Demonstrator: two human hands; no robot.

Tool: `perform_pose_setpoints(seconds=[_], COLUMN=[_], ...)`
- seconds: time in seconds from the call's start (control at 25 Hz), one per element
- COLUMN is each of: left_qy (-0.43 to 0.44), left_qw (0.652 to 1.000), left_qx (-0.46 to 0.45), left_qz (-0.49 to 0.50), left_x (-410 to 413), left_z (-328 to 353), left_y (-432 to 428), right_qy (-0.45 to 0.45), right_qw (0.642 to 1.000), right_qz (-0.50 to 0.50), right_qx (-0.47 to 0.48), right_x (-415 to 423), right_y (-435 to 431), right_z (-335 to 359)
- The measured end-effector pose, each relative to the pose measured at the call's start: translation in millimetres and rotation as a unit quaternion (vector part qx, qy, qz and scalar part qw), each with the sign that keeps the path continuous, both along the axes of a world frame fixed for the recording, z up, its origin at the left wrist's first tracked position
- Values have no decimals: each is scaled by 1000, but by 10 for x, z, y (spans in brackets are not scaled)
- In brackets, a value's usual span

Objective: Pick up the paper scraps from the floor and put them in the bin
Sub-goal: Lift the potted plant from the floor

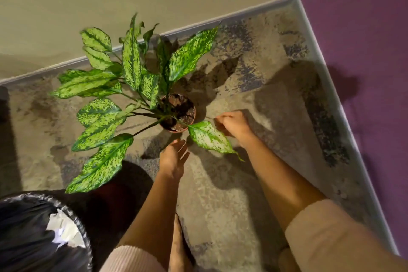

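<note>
White paper scraps (64, 231) in bin (22, 240); left hand (173, 157), right hand (231, 125) by plant (130, 59).

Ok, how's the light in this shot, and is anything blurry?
Head view: warm, dim light throws hard shadows of the plant and both arms rightward onto the carpet. The right hand is motion-blurred, so what it pinches, if anything, is unclear. The left hand is slightly soft. The bin sits in deep shadow, its paper scraps bright.
</note>
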State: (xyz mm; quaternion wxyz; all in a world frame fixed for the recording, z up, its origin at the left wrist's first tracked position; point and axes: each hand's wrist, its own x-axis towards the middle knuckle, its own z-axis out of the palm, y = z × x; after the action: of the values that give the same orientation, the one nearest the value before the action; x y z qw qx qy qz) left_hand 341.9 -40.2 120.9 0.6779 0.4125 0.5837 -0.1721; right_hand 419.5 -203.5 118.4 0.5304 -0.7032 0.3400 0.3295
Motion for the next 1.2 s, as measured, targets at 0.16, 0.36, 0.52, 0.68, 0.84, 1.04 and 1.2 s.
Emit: perform_pose_setpoints(seconds=[0.16,0.36,0.52,0.68,0.84,1.04,1.2], left_qy=[-42,-75,-99,-101,-107,-116,-118], left_qw=[993,981,969,968,973,980,989], left_qx=[-50,-82,-95,-87,-42,-14,13], left_qz=[95,162,204,214,198,160,93], left_x=[43,87,109,119,98,81,49], left_z=[-266,-373,-374,-368,-391,-412,-409], left_y=[93,173,187,200,210,373,424], right_qy=[-32,-11,0,-27,-24,9,-7], right_qw=[997,995,990,988,989,988,986], right_qz=[44,54,51,130,122,134,125], right_qx=[63,85,128,85,86,78,114], right_x=[289,593,717,800,795,617,406], right_y=[387,597,741,772,718,629,383], right_z=[-162,-228,-292,-315,-316,-375,-468])
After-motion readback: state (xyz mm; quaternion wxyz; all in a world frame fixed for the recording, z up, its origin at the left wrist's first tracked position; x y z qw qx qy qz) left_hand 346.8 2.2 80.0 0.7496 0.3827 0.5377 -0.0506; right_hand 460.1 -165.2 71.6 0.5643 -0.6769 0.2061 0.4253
